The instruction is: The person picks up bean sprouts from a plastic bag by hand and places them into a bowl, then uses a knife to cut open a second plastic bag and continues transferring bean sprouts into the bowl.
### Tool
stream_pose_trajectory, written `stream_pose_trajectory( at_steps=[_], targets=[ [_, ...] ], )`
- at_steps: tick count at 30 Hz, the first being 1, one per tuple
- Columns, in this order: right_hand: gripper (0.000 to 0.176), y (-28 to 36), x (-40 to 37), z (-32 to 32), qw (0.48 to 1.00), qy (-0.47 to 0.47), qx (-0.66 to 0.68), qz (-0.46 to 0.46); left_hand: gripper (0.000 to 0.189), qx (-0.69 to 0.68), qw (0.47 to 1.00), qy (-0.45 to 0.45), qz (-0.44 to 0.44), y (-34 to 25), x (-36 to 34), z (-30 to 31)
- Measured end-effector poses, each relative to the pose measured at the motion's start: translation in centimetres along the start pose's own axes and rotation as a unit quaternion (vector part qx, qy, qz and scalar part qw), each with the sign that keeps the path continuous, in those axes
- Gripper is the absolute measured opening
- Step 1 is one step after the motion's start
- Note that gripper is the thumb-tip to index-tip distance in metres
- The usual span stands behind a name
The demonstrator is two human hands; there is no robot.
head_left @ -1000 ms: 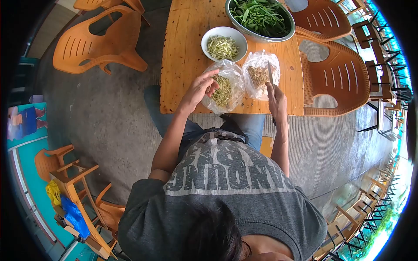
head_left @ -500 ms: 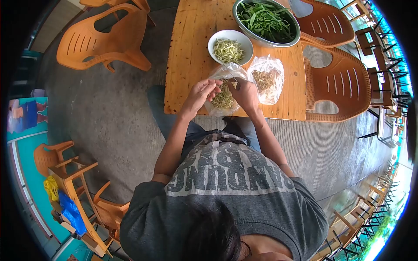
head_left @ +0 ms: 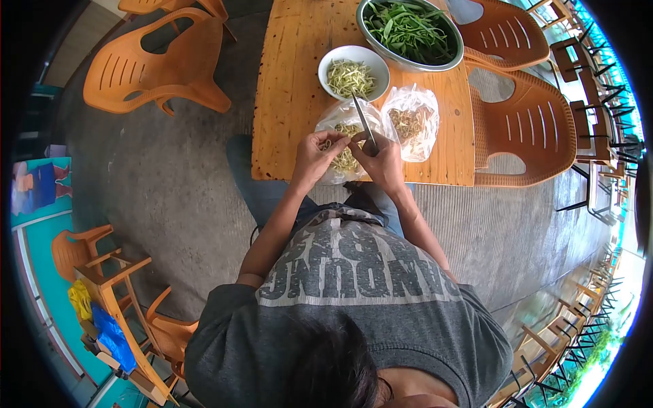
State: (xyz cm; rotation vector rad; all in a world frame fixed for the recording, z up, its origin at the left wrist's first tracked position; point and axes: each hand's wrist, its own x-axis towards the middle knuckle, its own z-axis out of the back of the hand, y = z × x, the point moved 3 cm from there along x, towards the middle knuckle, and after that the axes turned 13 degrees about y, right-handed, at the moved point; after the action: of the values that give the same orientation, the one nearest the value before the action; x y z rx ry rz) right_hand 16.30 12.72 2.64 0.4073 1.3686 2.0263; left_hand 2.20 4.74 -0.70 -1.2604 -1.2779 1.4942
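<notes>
A knife [head_left: 363, 120] points away from me over a plastic bag of sprouts [head_left: 345, 161] at the table's near edge. My right hand [head_left: 382, 162] is closed on its handle. My left hand [head_left: 315, 158] is pinched above the bag, its fingertips close to those of the right; what it holds is too small to name. A white bowl of trimmed sprouts [head_left: 352, 77] stands just beyond the bag. To the right lies a second clear bag [head_left: 413, 122] with brownish scraps.
The wooden table [head_left: 289, 85] bears a metal bowl of green leaves [head_left: 411, 32] at its far right. Orange chairs stand at the right side [head_left: 527, 129] and at the left [head_left: 163, 64]. Blue and yellow bags lie on furniture at lower left.
The hands have come together over the bag. The knife has swung more upright and shows more clearly. The whole view has shifted slightly.
</notes>
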Motion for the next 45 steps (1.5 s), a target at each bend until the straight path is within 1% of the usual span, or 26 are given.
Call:
stream_pose_trajectory(
  at_steps=[3,6,9,11,17,20,23,26,29,32,39,42,44,45],
  targets=[
    [0.013,-0.2,-0.1,-0.1,1.0,0.015,0.022,-0.007,0.018,-0.091,0.996,-0.002,0.002,0.1,-0.1,-0.1],
    [0.014,-0.6,-0.2,-0.2,0.999,0.015,0.037,-0.018,0.016,-0.125,0.992,-0.019,0.008,0.7,0.0,-0.1],
    [0.015,-1.4,-0.1,-0.6,0.998,-0.015,0.057,-0.005,0.015,-0.113,0.993,-0.024,0.034,0.4,-0.1,0.2],
    [0.015,-1.8,-0.1,-0.6,0.996,-0.043,0.078,0.014,0.014,-0.091,0.995,-0.007,0.033,0.4,-0.1,0.3],
    [0.018,-1.3,-0.2,-0.4,0.998,0.033,0.059,-0.007,0.014,-0.09,0.995,0.039,0.025,0.4,0.0,-0.2],
    [0.018,-1.8,-0.1,-0.5,0.997,0.039,0.066,-0.033,0.013,-0.091,0.995,0.042,0.018,0.9,0.0,-0.2],
    [0.018,-3.2,0.0,-0.6,0.992,0.03,0.115,-0.039,0.013,-0.122,0.991,0.032,0.033,0.3,-0.3,-0.1],
    [0.018,-3.1,-0.3,-0.2,0.956,0.017,0.263,-0.126,0.013,-0.147,0.987,0.033,0.048,-0.1,-0.3,-0.1],
    [0.016,-3.2,-0.6,0.3,0.924,0.055,0.356,-0.126,0.014,-0.155,0.986,0.042,0.048,0.2,-0.2,0.1],
    [0.015,-3.4,-0.6,0.3,0.897,0.073,0.426,-0.091,0.015,-0.155,0.985,0.053,0.045,0.0,-0.2,0.0],
    [0.016,-2.8,-0.9,0.4,0.894,0.053,0.435,-0.094,0.02,-0.16,0.985,0.052,0.034,-0.3,-0.3,-0.5],
    [0.015,-3.2,-1.1,0.3,0.883,0.049,0.457,-0.098,0.022,-0.144,0.988,0.057,0.002,-0.5,-0.3,-0.8],
    [0.013,-3.5,-1.2,0.0,0.883,0.04,0.46,-0.083,0.022,-0.134,0.989,0.058,0.02,-0.5,-0.3,-0.7],
    [0.011,-3.3,-1.3,0.1,0.905,0.022,0.419,-0.074,0.022,-0.129,0.99,0.058,0.028,-0.5,-0.3,-0.7]
  ],
)
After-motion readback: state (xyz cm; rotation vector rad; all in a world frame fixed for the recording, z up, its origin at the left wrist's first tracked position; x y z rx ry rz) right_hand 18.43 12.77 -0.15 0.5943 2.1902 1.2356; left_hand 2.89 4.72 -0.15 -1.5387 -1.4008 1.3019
